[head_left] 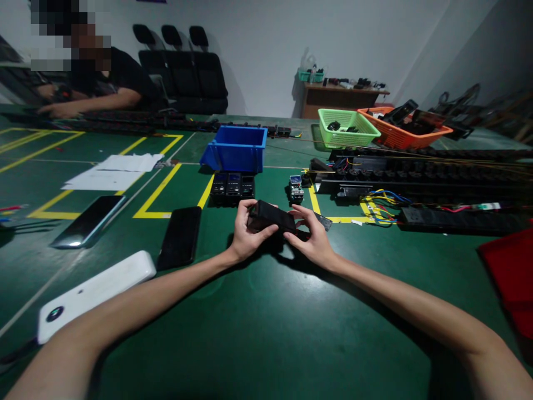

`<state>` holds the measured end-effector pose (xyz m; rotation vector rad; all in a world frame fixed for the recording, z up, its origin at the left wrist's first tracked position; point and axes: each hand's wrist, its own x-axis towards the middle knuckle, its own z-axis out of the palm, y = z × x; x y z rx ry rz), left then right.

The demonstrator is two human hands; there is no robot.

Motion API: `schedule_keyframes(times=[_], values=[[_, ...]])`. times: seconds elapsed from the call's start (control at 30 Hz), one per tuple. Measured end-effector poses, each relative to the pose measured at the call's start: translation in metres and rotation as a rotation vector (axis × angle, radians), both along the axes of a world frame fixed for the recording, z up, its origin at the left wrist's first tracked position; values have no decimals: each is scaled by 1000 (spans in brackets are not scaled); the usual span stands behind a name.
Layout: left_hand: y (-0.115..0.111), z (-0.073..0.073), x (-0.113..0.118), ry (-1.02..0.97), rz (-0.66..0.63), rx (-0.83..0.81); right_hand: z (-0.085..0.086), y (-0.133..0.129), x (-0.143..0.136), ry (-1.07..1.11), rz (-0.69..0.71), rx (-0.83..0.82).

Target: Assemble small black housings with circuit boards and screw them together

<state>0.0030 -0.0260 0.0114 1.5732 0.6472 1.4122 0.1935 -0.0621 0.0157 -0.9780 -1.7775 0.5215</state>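
A black box-shaped part (275, 216) is held above the green table in front of me. My left hand (249, 230) grips its left end, thumb along the near side. The fingers of my right hand (310, 236) close round its right end. Beyond my left hand stand several black modules (233, 188) side by side. A small module with a blue top and exposed parts (296, 190) sits past my right hand. A flat dark piece (323, 222) lies just right of my right fingers.
A blue bin (239, 149) stands behind the modules. Two phones (180, 238) (89, 222) and a white device (97, 291) lie left. Long black rails with wires (408, 178), green (348, 130) and orange baskets (403, 133) are at right. A person (120, 83) works back left.
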Motion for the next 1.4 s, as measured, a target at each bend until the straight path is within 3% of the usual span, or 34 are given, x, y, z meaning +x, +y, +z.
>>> schedule_keyframes(times=[0.2,0.37,0.57,0.83,1.07,1.27,1.4], values=[[1,5,-2,186,87,19,7,4,6,29,-10,50],[1,3,0,248,23,-35,22,13,20,-41,30,130],[-2,5,-2,442,-62,25,31,20,29,-199,179,247],[7,-3,-1,291,-257,-70,33,20,29,-206,200,189],[9,0,0,202,-130,-115,38,18,50,-365,42,136],[8,-1,0,223,-11,-116,11,-5,74,-703,29,111],[8,-3,0,214,136,-118,-4,-8,75,-704,-82,108]])
